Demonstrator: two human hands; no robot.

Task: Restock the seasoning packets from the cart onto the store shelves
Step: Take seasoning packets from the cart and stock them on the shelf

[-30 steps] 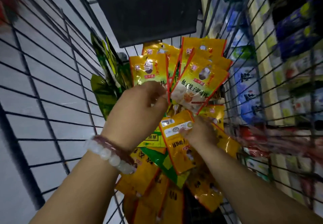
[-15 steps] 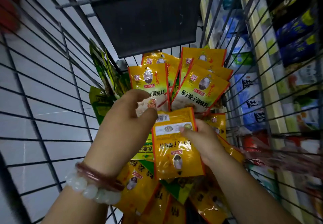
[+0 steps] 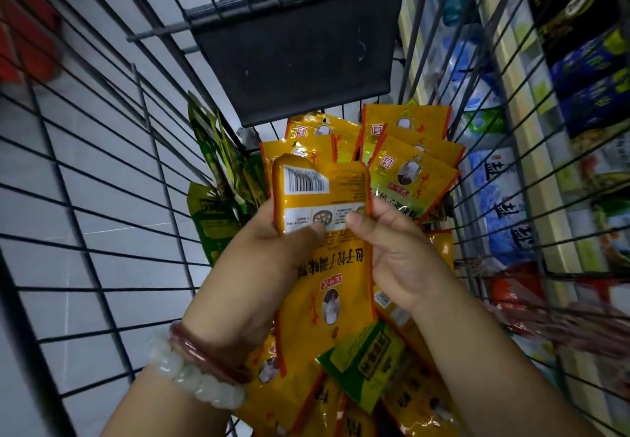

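Note:
Inside the wire cart (image 3: pixel 102 170) lies a heap of yellow seasoning packets (image 3: pixel 409 170) with red edges. My left hand (image 3: pixel 269 266) holds a stack of yellow packets (image 3: pixel 327 198), its thumb pressed on the barcode-side packet on top. My right hand (image 3: pixel 392 252) pinches the right edge of the same stack, thumb on the front. An upside-down yellow packet hangs lower in the stack between my two hands. Several green packets (image 3: pixel 218 191) stand against the cart's left wall.
The cart's dark folded seat flap (image 3: pixel 300 48) stands at the far end. Store shelves (image 3: pixel 531 150) with blue, white and dark packets run along the right, outside the wire. Grey floor tiles show through the left wall. A green packet (image 3: pixel 364 358) lies over the heap near my right wrist.
My right hand lifted a yellow packet out of the heap and brought it up against the packets in my left hand. Both hands now hold the stack together.

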